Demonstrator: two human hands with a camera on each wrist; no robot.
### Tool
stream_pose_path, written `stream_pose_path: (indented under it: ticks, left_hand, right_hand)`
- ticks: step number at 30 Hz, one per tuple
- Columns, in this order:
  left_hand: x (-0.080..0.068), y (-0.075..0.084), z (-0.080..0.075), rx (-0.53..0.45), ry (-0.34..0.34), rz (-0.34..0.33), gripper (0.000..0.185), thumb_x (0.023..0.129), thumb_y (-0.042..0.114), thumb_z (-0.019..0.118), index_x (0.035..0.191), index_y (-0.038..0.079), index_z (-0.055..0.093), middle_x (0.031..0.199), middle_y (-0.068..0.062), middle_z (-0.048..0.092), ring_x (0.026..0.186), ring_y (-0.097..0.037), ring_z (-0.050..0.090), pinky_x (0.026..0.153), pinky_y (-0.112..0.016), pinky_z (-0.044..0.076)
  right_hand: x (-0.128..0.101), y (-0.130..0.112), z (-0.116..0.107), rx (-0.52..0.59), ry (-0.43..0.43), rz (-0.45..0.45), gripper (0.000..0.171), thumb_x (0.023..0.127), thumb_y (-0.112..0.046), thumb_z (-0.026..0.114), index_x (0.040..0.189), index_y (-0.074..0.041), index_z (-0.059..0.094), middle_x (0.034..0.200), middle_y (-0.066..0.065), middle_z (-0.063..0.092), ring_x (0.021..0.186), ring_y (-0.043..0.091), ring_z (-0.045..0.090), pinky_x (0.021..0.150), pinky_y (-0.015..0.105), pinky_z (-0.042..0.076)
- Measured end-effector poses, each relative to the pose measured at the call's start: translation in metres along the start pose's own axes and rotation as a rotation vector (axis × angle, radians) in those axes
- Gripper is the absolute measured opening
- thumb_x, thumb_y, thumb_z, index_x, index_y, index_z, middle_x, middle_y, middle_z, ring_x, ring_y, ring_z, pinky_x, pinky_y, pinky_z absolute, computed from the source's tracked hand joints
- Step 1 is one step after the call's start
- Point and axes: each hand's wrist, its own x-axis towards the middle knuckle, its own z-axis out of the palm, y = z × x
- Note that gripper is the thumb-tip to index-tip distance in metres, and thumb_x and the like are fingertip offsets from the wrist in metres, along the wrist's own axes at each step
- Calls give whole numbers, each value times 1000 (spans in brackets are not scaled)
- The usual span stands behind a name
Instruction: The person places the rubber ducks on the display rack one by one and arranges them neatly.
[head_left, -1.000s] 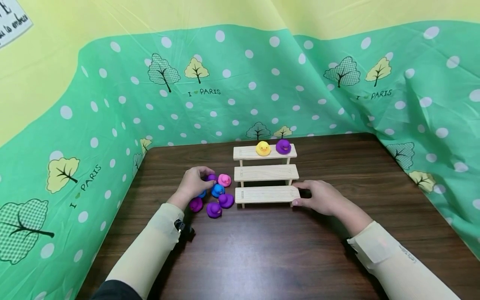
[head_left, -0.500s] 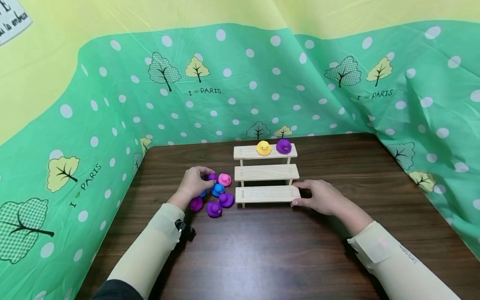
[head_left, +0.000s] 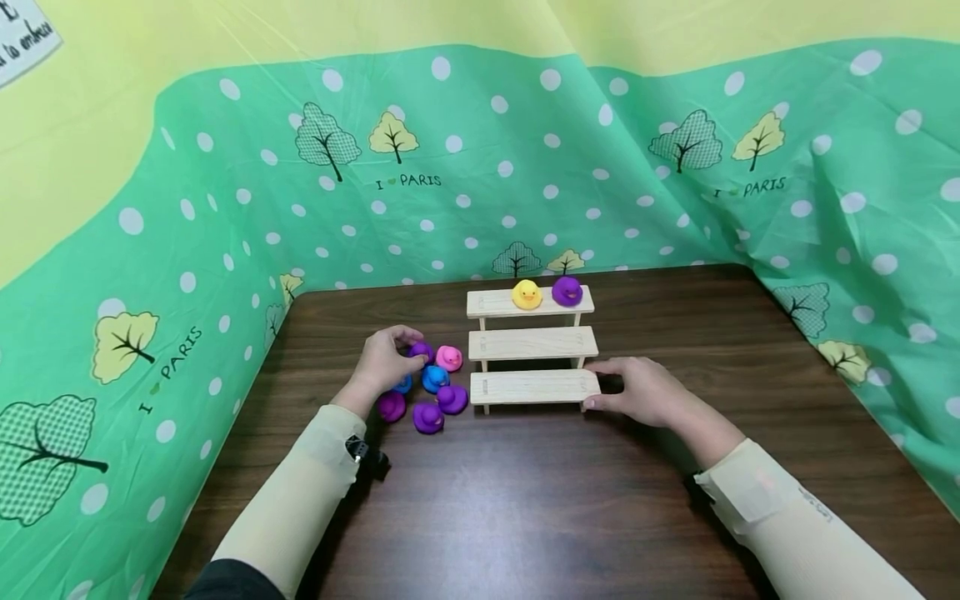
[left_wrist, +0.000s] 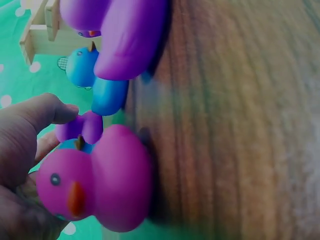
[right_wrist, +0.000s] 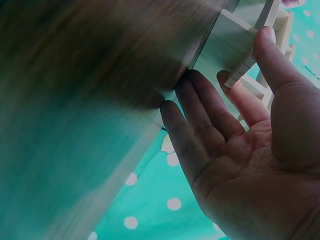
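Behind and on both sides of the three-tier wooden stand (head_left: 533, 343), we see a green-and-yellow printed cloth (head_left: 465, 167). The dark wood-grain tabletop (head_left: 540, 508) has its far edge just behind the stand and stretches broadly before it and to its right. We have the right hand (head_left: 641, 393) pinching the stand's right front end between thumb and index finger. Left of the stand, our left hand (head_left: 379, 365) pinches a purple toy duck (head_left: 422, 352); nearer the stand sit a pink toy duck (head_left: 449, 359) and a blue toy duck (head_left: 435, 379).
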Motion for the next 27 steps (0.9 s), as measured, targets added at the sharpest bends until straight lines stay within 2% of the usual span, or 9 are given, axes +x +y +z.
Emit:
stream_pose_path:
  ticks: [5, 10, 17, 27]
  left_hand:
    - [1, 4, -5, -13, 49, 49, 27, 86, 15, 87, 111, 10, 76, 106, -5, 75, 103, -26, 70, 88, -42, 59]
    - [3, 12, -8, -38, 89, 86, 26, 86, 16, 87, 109, 11, 77, 106, -5, 77, 103, -26, 73, 90, -43, 60]
    - [7, 29, -10, -110, 102, 97, 28, 87, 12, 86, 114, 9, 77, 115, -9, 74, 105, -29, 73, 92, -42, 62]
    - [12, 63, -11, -171, 99, 158, 28, 89, 13, 84, 116, 11, 78, 115, -6, 71, 102, -24, 72, 91, -38, 62]
  right_hand:
    - [2, 1, -2, 7, 1, 14, 68, 85, -49, 87, 139, -12, 69, 136, 17, 68, 129, 41, 60, 104, 63, 49]
    - [3, 0, -2, 17, -2, 21, 67, 85, -49, 87, 139, -13, 70, 136, 17, 68, 128, 41, 60, 103, 63, 50]
    - [2, -2, -2, 19, -11, 35, 68, 85, -47, 87, 140, -12, 69, 137, 18, 67, 128, 40, 60, 103, 63, 50]
    - [1, 0, -2, 22, -22, 48, 68, 85, -49, 86, 141, -13, 68, 139, 18, 66, 129, 39, 59, 104, 63, 49]
